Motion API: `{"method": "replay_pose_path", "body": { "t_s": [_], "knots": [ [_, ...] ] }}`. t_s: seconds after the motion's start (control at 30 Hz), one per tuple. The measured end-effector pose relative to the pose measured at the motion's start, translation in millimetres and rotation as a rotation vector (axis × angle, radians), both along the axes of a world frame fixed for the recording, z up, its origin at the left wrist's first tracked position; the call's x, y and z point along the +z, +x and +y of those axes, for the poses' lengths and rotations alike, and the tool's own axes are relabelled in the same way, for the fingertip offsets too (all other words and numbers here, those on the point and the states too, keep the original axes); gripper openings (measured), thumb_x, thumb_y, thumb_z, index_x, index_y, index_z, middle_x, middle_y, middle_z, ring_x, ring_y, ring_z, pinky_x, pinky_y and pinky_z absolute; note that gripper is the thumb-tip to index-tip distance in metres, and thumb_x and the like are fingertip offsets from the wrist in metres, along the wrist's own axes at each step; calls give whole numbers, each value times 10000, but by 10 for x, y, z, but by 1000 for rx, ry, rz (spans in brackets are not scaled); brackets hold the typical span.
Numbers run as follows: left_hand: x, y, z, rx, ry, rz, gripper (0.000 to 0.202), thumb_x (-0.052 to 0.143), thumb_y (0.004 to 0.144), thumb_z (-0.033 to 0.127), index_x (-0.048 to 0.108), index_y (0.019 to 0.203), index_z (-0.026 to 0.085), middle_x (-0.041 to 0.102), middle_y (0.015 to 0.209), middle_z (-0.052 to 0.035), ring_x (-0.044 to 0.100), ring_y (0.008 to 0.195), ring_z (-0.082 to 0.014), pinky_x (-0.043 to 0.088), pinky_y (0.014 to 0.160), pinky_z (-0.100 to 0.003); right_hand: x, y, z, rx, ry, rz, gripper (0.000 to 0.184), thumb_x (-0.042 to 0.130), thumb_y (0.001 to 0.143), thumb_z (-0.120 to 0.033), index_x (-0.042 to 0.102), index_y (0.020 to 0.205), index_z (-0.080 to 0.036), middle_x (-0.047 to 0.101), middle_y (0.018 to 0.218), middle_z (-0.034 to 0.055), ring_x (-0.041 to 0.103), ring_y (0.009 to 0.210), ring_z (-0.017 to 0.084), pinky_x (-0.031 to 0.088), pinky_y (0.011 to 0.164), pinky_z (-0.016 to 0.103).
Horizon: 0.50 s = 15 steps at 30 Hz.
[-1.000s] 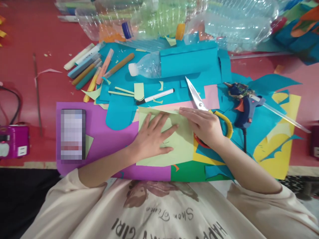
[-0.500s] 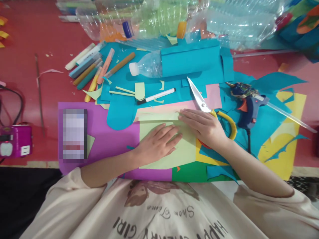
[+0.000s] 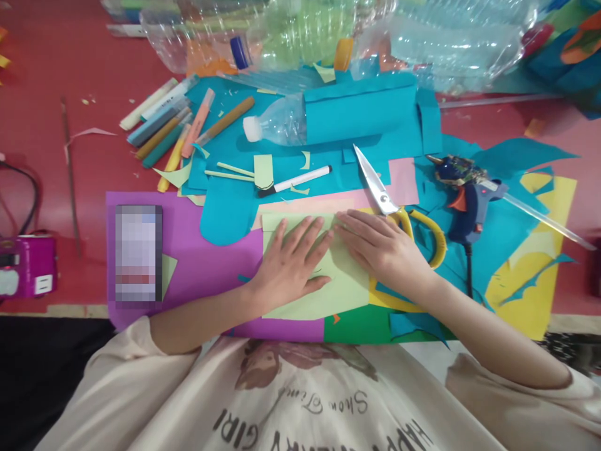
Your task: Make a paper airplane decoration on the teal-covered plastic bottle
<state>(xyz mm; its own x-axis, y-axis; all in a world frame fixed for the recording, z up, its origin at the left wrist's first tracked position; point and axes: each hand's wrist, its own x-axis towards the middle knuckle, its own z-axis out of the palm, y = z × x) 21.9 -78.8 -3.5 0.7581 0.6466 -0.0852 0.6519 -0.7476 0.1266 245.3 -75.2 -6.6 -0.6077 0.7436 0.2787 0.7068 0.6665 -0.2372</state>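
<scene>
A pale green paper sheet lies on a purple sheet in front of me, its far edge folded over. My left hand lies flat on the green sheet, fingers spread and stretched toward the fold. My right hand rests flat beside it, fingertips pressing the fold's right part. Neither hand holds anything. Yellow-handled scissors lie just beyond my right hand, blades pointing away.
A blue glue gun lies to the right on blue and yellow paper scraps. A paper-wrapped plastic bottle, a white marker and several coloured pens lie farther back. A phone rests on the purple sheet's left end.
The fold on the green sheet went from raised to pressed flat. My left hand slid back, then forward again to the fold. My right hand stayed on the fold's right end.
</scene>
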Motion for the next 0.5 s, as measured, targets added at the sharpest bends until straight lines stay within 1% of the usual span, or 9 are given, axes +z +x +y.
{"method": "replay_pose_path", "body": {
  "t_s": [0.17, 0.33, 0.5],
  "knots": [
    [33, 12, 14, -6, -36, 41, 708, 323, 991, 524, 286, 1520, 55, 356, 1557, -221, 335, 1451, -361, 297, 1147, -614, 13, -72, -77, -28, 6, -49, 313, 488, 971, -202, 652, 1222, -112, 672, 1297, 152, 606, 1238, 286, 527, 1002, 441],
    [34, 14, 28, -9, -63, 59, 722, 336, 985, 527, 247, 1534, 65, 317, 1580, -206, 301, 1468, -360, 276, 1163, -617, -20, -82, -102, -54, -59, -26, 340, 502, 965, -237, 638, 1265, -150, 654, 1326, 146, 579, 1273, 305, 519, 1022, 485],
    [32, 10, 13, -13, -40, 55, 701, 297, 998, 515, 252, 1531, 62, 317, 1578, -207, 314, 1463, -356, 291, 1154, -625, -6, -91, -104, -62, -42, -49, 325, 480, 973, -229, 657, 1230, -140, 658, 1319, 151, 588, 1264, 302, 528, 1013, 477]
  ]
}}
